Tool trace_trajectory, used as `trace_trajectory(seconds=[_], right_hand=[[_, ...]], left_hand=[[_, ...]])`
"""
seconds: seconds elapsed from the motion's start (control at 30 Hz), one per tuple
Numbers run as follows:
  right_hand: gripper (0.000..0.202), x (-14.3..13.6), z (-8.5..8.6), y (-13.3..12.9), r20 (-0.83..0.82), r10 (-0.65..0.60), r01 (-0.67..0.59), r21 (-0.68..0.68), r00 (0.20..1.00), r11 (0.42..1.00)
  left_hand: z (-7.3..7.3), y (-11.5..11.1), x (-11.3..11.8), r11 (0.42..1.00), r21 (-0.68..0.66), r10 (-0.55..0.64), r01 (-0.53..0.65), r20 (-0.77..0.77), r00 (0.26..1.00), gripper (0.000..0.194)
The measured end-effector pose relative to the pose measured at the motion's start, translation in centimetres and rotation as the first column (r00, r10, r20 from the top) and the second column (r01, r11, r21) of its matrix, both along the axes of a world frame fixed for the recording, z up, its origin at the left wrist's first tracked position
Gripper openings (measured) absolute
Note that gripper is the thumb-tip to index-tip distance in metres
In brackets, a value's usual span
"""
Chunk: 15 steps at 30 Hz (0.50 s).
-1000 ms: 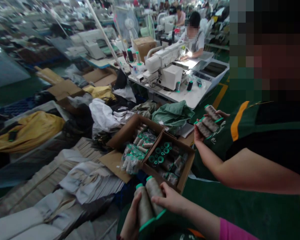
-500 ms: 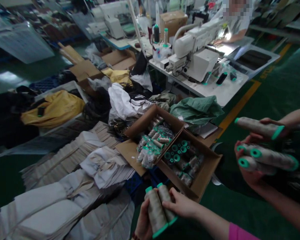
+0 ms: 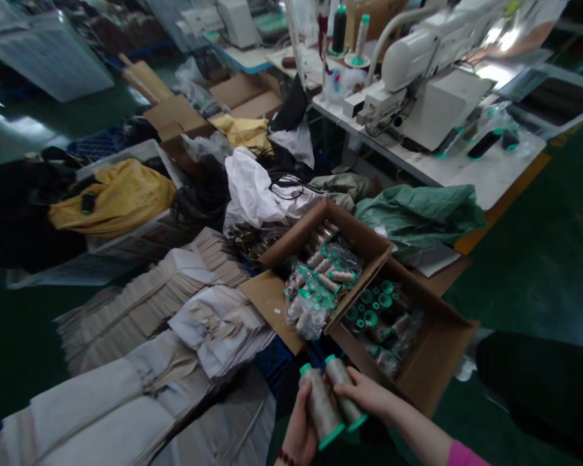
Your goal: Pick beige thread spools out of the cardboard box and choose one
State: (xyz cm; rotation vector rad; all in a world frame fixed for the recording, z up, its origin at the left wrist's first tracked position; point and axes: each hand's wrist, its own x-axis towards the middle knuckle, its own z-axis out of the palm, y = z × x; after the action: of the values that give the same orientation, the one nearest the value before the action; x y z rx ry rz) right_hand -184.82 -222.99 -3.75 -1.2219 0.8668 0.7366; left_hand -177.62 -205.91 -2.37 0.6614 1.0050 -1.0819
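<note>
Stacks of pale cut fabric (image 3: 140,362) fill the left. Left hand (image 3: 300,432) cups two grey thread cones (image 3: 328,398) from below, right hand (image 3: 366,396) clamps over the top so they stay paired, low centre. Just right, two open cardboard boxes (image 3: 440,362) hold more cones, easy to reach.

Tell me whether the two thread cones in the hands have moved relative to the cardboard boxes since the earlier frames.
No. The two thread cones sit just below the near cardboard box as before; only the camera shifted.
</note>
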Motion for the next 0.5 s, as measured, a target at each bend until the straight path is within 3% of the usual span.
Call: trace_trajectory(seconds=[0.1, 0.17, 0.3, 0.5], right_hand=[[0.067, 0.6, -3.0, -0.4, -0.062, -0.093, 0.09, -0.044, 0.994, 0.995], [0.076, 0.6, -5.1, -1.1, -0.116, -0.151, 0.138, -0.11, 0.982, 0.984], [0.085, 0.0, -7.9, -2.9, -0.196, -0.227, 0.183, -0.219, 0.954, 0.958], [0.086, -1.4, -8.7, -3.7, -0.275, -0.262, 0.189, -0.265, 0.925, 0.945]], left_hand=[[-2.6, 0.0, 2.9, 0.975, 0.212, -0.06, 0.058, 0.002, 0.998, 0.042], [-4.4, -0.1, 5.5, 0.965, 0.253, -0.076, 0.075, -0.004, 0.997, 0.04], [-7.0, -1.0, 11.6, 0.981, 0.184, -0.07, 0.059, 0.054, 0.996, 0.036], [-9.9, -4.5, 20.2, 0.986, 0.062, -0.164, 0.158, 0.122, 0.979, 0.04]])
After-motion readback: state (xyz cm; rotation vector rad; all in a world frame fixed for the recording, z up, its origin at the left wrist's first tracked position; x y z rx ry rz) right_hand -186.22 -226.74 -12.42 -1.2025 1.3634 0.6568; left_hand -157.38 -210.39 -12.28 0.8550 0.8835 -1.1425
